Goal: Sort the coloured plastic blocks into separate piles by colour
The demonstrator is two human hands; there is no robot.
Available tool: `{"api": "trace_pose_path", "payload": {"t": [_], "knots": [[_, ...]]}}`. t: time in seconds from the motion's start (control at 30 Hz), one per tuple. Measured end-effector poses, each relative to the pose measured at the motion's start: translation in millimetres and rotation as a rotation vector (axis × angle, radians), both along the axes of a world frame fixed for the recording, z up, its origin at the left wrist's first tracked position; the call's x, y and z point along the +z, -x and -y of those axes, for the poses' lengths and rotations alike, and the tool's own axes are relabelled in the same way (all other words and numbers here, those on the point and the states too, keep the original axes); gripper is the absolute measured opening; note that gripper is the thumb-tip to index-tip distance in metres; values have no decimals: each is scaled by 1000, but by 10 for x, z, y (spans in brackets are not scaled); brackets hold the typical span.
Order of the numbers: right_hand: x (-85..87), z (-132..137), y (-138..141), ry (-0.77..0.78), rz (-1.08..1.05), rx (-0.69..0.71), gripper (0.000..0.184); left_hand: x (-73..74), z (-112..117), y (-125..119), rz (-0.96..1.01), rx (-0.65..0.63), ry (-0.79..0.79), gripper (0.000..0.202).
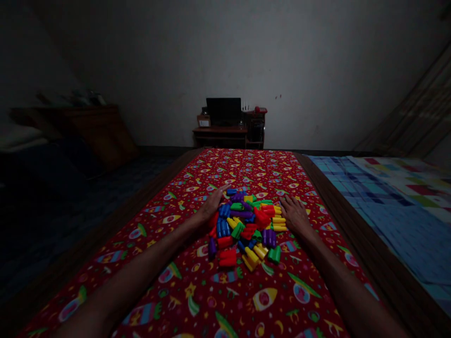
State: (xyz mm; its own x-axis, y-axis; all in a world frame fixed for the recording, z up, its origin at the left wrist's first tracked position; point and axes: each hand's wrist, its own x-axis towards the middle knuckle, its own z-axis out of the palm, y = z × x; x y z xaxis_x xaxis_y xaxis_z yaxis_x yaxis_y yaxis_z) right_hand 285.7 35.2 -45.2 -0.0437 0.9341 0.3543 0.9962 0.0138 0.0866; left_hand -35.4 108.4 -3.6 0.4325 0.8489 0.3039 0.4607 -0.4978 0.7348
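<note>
A heap of plastic toy blocks (241,218) in red, blue, yellow, green and purple lies on a red cloth (190,286) printed with rockets. My left hand (213,205) rests along the heap's left side, fingers stretched out toward the far blue blocks. At the opposite side, my right hand (294,214) lies with fingers spread beside the yellow blocks (279,224). Neither hand holds a block. Nearest to me are a red block (228,257), a yellow block (250,258) and a green block (274,254).
Beyond the cloth, a desk (220,132) bears a dark monitor (224,111) against the wall. A wooden cabinet (98,134) stands at the left. Blue checked bedding (373,206) spreads along the right.
</note>
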Motion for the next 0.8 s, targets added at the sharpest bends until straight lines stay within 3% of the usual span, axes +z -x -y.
{"api": "trace_pose_path", "payload": {"t": [0.17,0.27,0.37,0.47,0.6,0.7,0.8], "knots": [[1,11,-16,24,23,19,46,-17,-534,-278,-92,-109,59,68],[3,15,-11,30,0,11,46,-81,-554,-446,-119,-211,94,66],[9,2,-4,1,-64,31,45,-127,-434,-400,-90,-274,144,63],[43,-17,-12,-39,-281,76,44,-158,-354,-163,86,-164,226,64],[132,-3,-34,-61,-839,105,47,-216,-331,188,241,53,189,69],[228,35,-25,125,-1095,255,47,-261,-285,335,135,141,53,56],[332,57,-19,379,-1136,431,47,-286,-237,365,-19,171,-93,41]]}}
